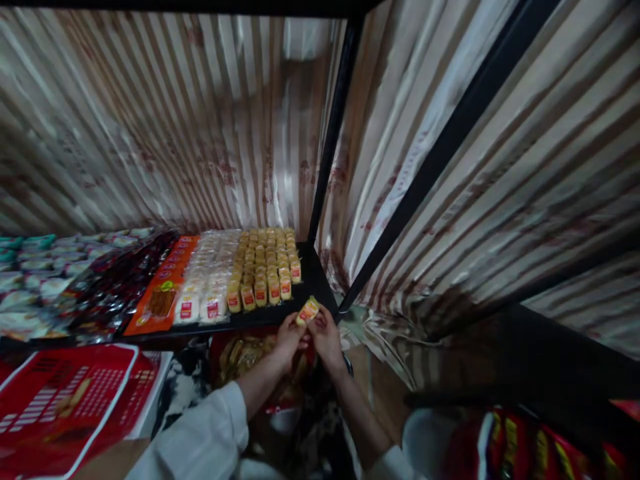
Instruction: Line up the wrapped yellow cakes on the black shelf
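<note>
Between my two hands, just off the shelf's front edge, is a small yellow wrapped snack pack with a red and white label. The fingers of my left hand close on its left side. My right hand pinches it from the right. Behind them on the black shelf stand tight rows of matching yellow packs. Below my hands is an open red bag with more yellow packs inside, partly hidden by my forearms.
White packs, an orange packet, dark wrapped packets and white-and-green packs line the shelf leftward. A red printed box or bag lies at lower left. Black posts slant before striped curtains. Red packages sit lower right.
</note>
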`<state>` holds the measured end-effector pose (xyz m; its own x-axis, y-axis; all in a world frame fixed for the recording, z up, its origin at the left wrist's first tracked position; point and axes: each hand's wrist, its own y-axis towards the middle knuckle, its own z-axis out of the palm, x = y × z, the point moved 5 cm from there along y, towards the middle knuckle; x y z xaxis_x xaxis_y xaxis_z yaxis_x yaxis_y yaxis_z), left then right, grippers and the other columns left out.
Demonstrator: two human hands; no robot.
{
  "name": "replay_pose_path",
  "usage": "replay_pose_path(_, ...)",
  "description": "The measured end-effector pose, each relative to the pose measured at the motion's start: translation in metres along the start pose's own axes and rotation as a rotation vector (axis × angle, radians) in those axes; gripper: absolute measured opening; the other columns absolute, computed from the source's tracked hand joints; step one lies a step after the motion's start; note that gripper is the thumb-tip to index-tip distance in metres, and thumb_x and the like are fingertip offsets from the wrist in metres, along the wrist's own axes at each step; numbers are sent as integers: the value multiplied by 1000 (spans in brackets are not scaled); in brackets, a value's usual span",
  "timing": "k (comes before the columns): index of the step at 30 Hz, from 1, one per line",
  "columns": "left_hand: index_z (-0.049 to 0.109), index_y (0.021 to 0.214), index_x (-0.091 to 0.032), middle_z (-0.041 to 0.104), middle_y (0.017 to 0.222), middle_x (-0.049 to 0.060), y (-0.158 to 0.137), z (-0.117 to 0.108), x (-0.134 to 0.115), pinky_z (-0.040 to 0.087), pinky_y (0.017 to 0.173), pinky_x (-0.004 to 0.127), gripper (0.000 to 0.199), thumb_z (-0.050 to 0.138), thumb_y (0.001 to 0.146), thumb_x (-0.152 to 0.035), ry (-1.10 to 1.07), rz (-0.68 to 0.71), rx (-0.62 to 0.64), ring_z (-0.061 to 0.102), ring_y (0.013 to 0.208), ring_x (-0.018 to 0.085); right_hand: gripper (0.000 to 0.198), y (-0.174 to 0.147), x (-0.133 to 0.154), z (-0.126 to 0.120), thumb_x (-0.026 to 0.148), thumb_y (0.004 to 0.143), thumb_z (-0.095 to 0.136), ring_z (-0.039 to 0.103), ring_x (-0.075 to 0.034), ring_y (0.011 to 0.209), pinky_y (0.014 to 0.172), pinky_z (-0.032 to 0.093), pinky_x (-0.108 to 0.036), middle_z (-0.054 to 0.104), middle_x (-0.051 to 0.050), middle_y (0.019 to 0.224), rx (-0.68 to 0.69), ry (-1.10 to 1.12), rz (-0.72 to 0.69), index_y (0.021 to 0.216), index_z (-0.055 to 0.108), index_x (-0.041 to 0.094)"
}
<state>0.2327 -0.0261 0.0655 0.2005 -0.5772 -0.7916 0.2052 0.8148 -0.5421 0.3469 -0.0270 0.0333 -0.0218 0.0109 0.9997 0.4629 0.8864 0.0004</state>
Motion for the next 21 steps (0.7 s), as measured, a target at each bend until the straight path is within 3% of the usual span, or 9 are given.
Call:
replay_pose_path(6,54,120,-15,65,108,10,15,10,-5,45,49,15,37,55,83,-14,58,29,-101,62,66,8,55,46,12,1,29,79,50,65,-19,91,85,53,-37,65,-10,109,9,-137,-117,133,44,18)
replay_pose_path(9,58,119,-17,59,127,11,24,15,-10,48,55,15,36,57,83,-18,11,50,-60,66,90,15,55,67,17,8,25,79,48,63,-19,91,87,52,-37,63,-11,111,15,-238,-176,134,45,18)
replay_pose_path(14,55,126,-23,47,143,5,39,24,-19,52,77,19,40,53,87,-21,-104,52,-15,49,126,21,57,98,24,24,18,77,48,61,-20,89,90,50,-40,61,-8,102,32,-403,-198,134,49,20)
replay_pose_path(21,41,140,-26,39,149,4,59,33,-22,49,93,25,49,44,91,-21,-138,48,14,46,130,19,53,113,21,39,17,79,48,59,-20,93,88,52,-37,58,-8,105,106,-395,-204,131,52,22)
